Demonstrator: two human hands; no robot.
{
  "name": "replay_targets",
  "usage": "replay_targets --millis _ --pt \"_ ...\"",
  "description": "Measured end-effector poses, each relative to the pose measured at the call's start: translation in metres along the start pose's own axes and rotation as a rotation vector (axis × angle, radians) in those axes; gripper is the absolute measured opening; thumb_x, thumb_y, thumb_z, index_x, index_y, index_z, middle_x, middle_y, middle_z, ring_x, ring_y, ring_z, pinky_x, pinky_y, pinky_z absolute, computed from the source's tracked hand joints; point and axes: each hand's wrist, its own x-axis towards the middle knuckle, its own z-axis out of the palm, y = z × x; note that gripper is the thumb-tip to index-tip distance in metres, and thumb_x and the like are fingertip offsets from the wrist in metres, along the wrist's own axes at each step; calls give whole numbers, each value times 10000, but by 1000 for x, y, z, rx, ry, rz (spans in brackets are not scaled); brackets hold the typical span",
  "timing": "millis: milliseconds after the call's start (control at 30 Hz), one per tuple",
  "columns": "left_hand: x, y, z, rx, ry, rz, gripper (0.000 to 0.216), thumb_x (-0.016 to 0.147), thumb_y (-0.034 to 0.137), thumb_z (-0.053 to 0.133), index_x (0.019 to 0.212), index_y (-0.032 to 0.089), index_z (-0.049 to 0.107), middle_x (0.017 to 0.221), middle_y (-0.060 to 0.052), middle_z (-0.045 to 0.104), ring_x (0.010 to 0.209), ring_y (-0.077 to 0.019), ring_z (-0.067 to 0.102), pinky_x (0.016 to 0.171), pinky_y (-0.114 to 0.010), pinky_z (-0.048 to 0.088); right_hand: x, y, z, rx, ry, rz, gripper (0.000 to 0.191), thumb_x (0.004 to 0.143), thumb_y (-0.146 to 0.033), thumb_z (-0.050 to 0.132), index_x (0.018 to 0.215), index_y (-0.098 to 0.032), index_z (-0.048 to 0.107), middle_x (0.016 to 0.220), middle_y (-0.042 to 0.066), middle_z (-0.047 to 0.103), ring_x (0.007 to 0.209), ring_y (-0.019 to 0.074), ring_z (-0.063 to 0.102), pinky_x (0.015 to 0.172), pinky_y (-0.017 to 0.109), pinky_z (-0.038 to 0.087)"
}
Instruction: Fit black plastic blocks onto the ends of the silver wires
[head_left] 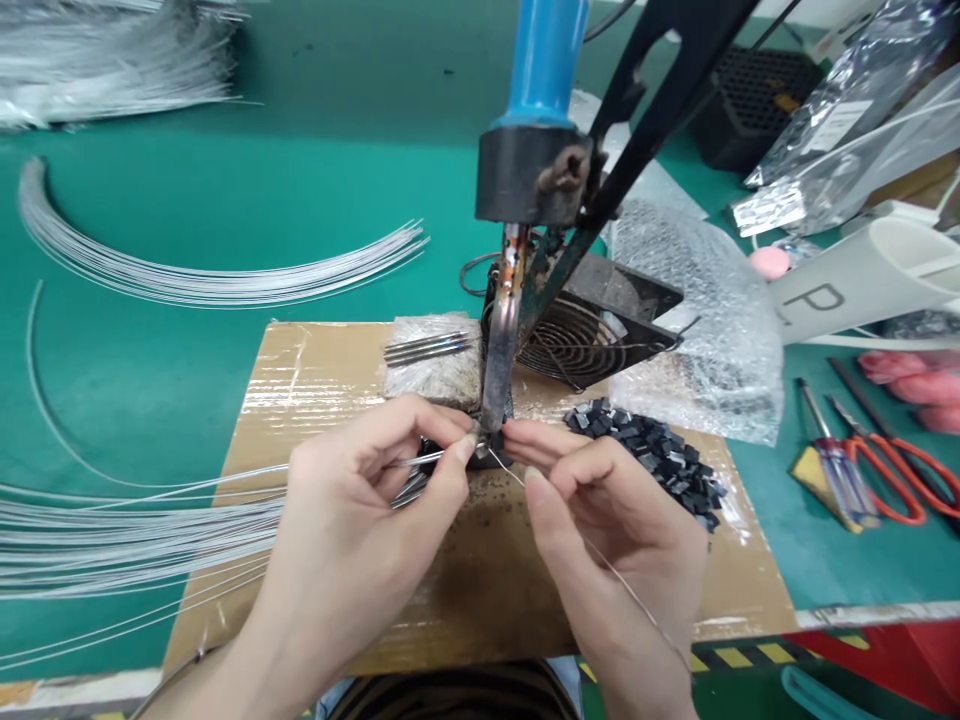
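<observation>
My left hand [367, 520] is closed in a pinch on a thin grey-white wire [409, 462], its end held right beside the tip of a soldering iron [500, 365]. The iron is fixed pointing downward, with a blue handle [546, 60] above. From the right, my right hand [619, 540] pinches a thin strand of solder wire [626, 585], whose front end reaches the iron's tip. The strand's tail runs down across the palm. Fingertips partly hide the spot where wire, solder and tip come together. More grey-white wires [135, 540] lie left of and behind my left hand.
Brown cardboard [442, 600] covers the work spot. Small black parts [652, 455] are heaped right, near a fan [585, 335] and bubble wrap [697, 300]. Several finished-looking wire ends rest on a pad [431, 380]. A wire bundle [225, 285] lies left; scissors [889, 470] far right.
</observation>
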Motion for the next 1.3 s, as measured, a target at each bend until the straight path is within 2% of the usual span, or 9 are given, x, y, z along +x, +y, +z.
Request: replay_targets --millis 233,433,633,833,1033,1300 --pt "-1 1 -2 -15 -16 -2 144 830 108 718 763 235 739 839 51 808 713 -90 748 660 -112 568 0 0 1 -8 17 14 207 936 -112 693 784 -241 638 1180 47 817 1116 217 774 1033 362 601" --pt "-2 1 -1 47 6 7 124 824 129 707 761 230 740 828 34 807 643 -100 712 575 -150 537 0 0 1 -40 16 -4 209 935 -111 694 778 -239 639 1156 49 820 1155 222 761 1042 359 589" --pt "-2 -1 -1 82 -3 -3 100 838 164 710 768 232 731 843 31 808 712 -120 743 581 -155 539 1 4 -3 -102 -28 -68 202 943 -95 683 808 -238 639 1178 55 817 1184 232 757 1025 362 600" --pt "-3 1 -2 74 -1 16 105 825 153 707 764 235 730 821 30 806 662 -120 716 516 -179 486 0 2 -2 -109 -10 -77 193 945 -108 684 810 -241 646 1164 63 821 1168 245 765 1010 377 614" --pt "-4 0 -3 70 -11 -8 114 837 164 700 754 238 722 807 36 794 680 -119 722 560 -174 521 0 3 -3 -121 -50 -107 198 949 -90 682 837 -249 641 1191 33 813 1170 213 762 1033 345 601" --pt "-1 0 -1 79 -18 10 119 833 159 695 749 240 720 731 45 758 648 -115 706 500 -178 466 0 4 -4 -147 -42 -109 205 944 -78 688 840 -249 645 1195 17 813 1170 197 762 1040 323 591"
